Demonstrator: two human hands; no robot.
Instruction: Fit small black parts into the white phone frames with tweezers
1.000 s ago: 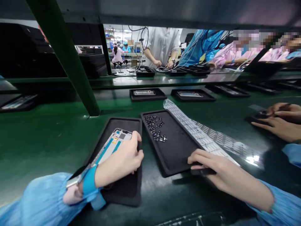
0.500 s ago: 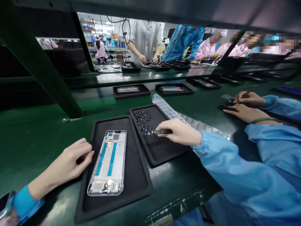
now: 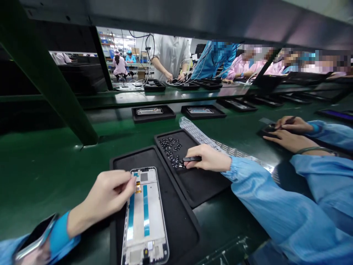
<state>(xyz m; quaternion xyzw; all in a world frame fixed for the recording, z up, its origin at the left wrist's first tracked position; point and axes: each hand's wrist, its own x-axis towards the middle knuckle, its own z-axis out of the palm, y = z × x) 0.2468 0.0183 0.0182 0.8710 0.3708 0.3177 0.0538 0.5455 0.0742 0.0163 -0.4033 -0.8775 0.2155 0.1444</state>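
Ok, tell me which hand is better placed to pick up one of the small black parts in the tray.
Right. The right hand holds a dark tool tipped at the small black parts; the left hand rests on the phone frame.

dim foreground; bright background hall; belt glare; wide-angle edge distortion; faces blurred

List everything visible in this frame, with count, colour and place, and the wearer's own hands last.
phone frame: 1, silver with blue strips, in near tray
near tray: 1, black, front centre
parts tray: 1, black, right of near tray
small parts: many, black, far end of parts tray
strip sheet: 1, clear-white, behind parts tray
far trays: several, black, on belt
co-worker's hands: 2, right
tool: 1, black, in right hand
left hand: touching phone frame's top edge
right hand: holding tool at small parts
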